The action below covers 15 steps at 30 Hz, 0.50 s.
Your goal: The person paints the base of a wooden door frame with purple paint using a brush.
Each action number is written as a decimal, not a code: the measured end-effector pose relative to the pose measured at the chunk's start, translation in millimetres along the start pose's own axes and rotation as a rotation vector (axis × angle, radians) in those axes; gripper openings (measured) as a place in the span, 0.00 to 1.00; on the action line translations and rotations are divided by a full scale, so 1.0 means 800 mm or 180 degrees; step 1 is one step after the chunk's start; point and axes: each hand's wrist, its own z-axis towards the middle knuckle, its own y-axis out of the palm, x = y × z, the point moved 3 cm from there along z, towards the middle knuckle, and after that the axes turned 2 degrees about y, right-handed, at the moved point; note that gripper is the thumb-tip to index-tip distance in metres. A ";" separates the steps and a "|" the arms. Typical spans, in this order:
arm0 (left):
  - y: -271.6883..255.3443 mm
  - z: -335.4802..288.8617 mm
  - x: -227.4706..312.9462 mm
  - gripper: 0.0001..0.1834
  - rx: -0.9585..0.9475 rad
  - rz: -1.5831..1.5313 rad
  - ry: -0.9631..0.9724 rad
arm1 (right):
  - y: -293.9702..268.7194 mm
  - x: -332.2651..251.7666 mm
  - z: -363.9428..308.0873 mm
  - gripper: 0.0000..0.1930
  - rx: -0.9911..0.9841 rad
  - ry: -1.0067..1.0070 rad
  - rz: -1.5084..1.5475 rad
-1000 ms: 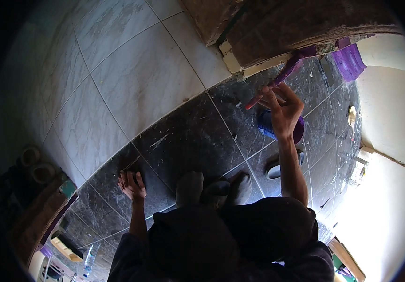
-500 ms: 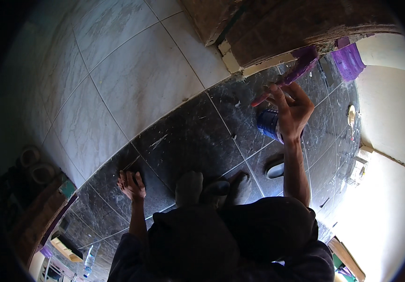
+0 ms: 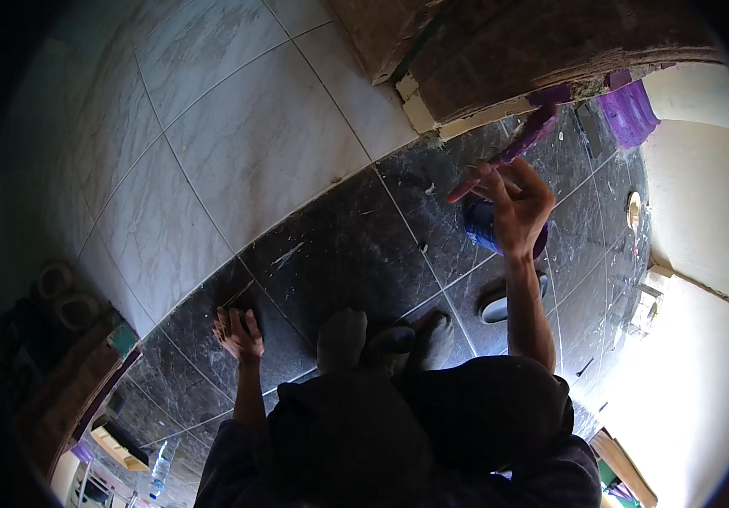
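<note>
Two bare hands work well apart: the right hand [image 3: 520,207], forearm stretched forward, pinches a red-handled, purple-coated paintbrush [image 3: 520,150], its tip at the lower edge of a brown wooden panel [image 3: 550,46], contact unclear; the left hand [image 3: 239,334] spreads loosely over dark floor tiles [image 3: 339,254]. Brushing purple paint seems underway; another stroke would call for a light, steady pinch
</note>
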 end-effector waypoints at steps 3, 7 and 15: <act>0.000 0.003 0.002 0.21 -0.0113 -0.0112 -0.0116 | 0.000 -0.012 0.005 0.19 0.0077 -0.0116 0.0035; 0.000 0.002 0.000 0.21 -0.0023 -0.0051 -0.0052 | -0.001 -0.013 0.012 0.19 0.0099 -0.0099 0.0044; 0.001 0.001 0.002 0.21 -0.0054 -0.0079 -0.0056 | -0.003 0.004 0.002 0.20 -0.0002 0.0036 0.0009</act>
